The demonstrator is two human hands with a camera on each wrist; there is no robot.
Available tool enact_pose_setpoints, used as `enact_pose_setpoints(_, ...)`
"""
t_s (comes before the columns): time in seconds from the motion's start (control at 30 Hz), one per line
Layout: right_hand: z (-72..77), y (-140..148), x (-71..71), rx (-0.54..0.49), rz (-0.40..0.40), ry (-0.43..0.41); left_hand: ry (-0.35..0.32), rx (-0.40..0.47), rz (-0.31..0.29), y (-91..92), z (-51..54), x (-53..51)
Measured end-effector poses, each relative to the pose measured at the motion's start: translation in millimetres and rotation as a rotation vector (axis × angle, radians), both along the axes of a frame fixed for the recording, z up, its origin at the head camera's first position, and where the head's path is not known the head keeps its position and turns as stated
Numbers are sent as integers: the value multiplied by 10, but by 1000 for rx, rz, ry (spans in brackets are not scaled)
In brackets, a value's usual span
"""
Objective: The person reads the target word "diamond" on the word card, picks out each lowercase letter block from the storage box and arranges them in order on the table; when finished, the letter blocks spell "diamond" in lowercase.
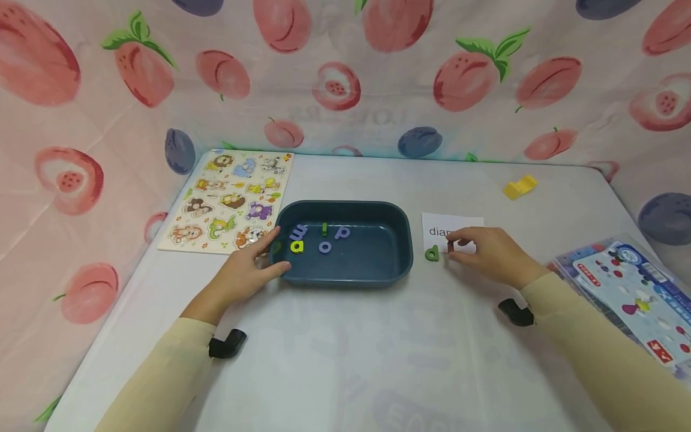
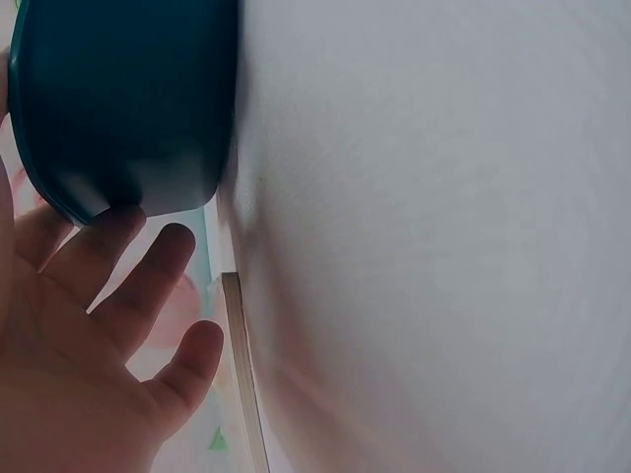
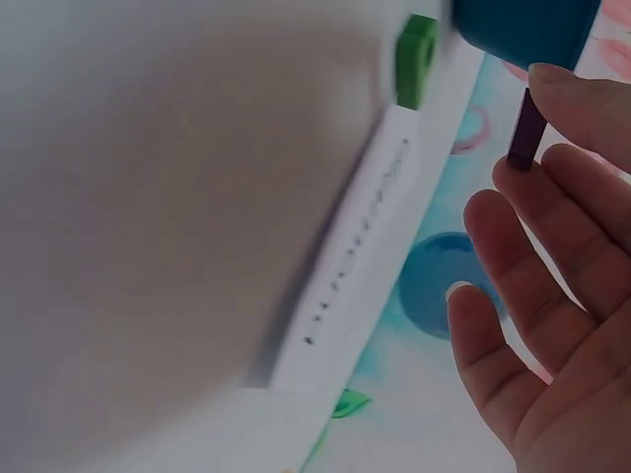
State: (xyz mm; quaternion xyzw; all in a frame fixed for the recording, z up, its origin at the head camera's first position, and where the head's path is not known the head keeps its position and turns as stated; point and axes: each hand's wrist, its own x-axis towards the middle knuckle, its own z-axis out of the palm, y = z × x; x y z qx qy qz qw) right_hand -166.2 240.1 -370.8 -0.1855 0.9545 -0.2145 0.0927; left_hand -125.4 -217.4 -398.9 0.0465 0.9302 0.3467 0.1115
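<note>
Right fingers [image 3: 570, 219] pinch a dark piece [image 3: 526, 131]; left fingers [image 2: 150, 288], spread, touch the tray [image 1: 364, 255].

The tray [image 1: 358, 258] is a plain dark teal; against it, the letter m [image 1: 298, 233], letter o [image 1: 320, 247] and letter p [image 1: 342, 232] are lavender, letter a [image 1: 297, 250] bright yellow and a narrow letter [image 1: 324, 230] green. The letter d [image 1: 435, 252] is a deeper green, the slim held piece [image 3: 525, 128] dark purple, the word card [image 1: 459, 221] white with black print. Cartoon animals in brown, blue, purple, green and yellow pattern the cream puzzle board [image 1: 227, 201]. The small block [image 1: 520, 187] is yellow, the sleeves [image 1: 162, 372] pale cream, the backdrop cloth [image 1: 378, 129] pale pink with coral peaches, slate-blue plums and green leaves.
</note>
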Motion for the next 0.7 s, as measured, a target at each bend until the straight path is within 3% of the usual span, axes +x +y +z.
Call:
enact_pose_setpoints(0.33,-161,5,-7,1,-39,-57,2,2,0,-8,1,0)
enact_pose_setpoints(0.7,-241,-7,-49,-14,-41,-57,-2,0,-2,-2,-4,-3)
